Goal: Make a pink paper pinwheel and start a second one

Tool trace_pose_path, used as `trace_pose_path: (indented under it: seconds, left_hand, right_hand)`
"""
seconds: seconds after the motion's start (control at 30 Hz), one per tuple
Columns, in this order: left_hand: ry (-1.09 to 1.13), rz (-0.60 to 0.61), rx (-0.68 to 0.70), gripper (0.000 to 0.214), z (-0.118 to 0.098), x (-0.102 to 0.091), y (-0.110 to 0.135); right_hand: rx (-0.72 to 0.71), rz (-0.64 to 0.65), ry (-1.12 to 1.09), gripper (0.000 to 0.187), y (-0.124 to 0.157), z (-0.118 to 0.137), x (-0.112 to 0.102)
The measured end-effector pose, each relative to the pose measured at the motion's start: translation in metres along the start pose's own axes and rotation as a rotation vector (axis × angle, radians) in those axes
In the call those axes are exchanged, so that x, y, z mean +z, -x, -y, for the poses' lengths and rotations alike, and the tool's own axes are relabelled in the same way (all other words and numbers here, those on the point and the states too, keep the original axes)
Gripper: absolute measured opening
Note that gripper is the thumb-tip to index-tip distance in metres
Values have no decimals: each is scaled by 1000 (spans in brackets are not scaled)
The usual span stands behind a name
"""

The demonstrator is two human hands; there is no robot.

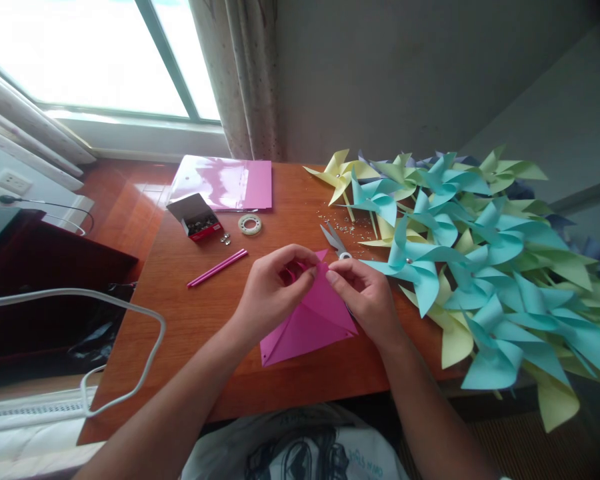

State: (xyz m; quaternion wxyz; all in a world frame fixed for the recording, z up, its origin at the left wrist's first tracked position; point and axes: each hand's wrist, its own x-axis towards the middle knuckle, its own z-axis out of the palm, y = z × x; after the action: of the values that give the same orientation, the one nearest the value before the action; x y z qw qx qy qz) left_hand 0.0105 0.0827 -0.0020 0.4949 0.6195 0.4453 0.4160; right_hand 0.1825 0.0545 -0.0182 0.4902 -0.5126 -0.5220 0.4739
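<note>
A magenta paper square [310,330], creased along its diagonals and with small holes by its near corners, lies on the table before me. My left hand [285,277] is over its far left part, thumb and fingers pinched at the paper's far corner. From the other side my right hand [363,293] pinches the same far area between thumb and index finger. Whether a small part sits between the fingertips is hidden. Just behind my right hand lies a pair of scissors [335,240], blades pointing away, its handles partly covered.
Many finished paper pinwheels [495,233] in turquoise, yellow and green pile up on the right. Two pink sticks [217,268], a tape roll [250,225], a small open box [199,223] of metal fasteners and pink sheets in a clear sleeve [220,183] lie left on the wooden table [167,360].
</note>
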Motion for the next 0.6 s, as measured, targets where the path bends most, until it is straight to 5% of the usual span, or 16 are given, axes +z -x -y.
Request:
trace_pose_path:
  seconds: [0.6]
  left_hand:
    - [125, 30, -91, 16, -2, -1, -1]
  right_hand:
    - [-101, 35, 174, 7, 1, -1, 1]
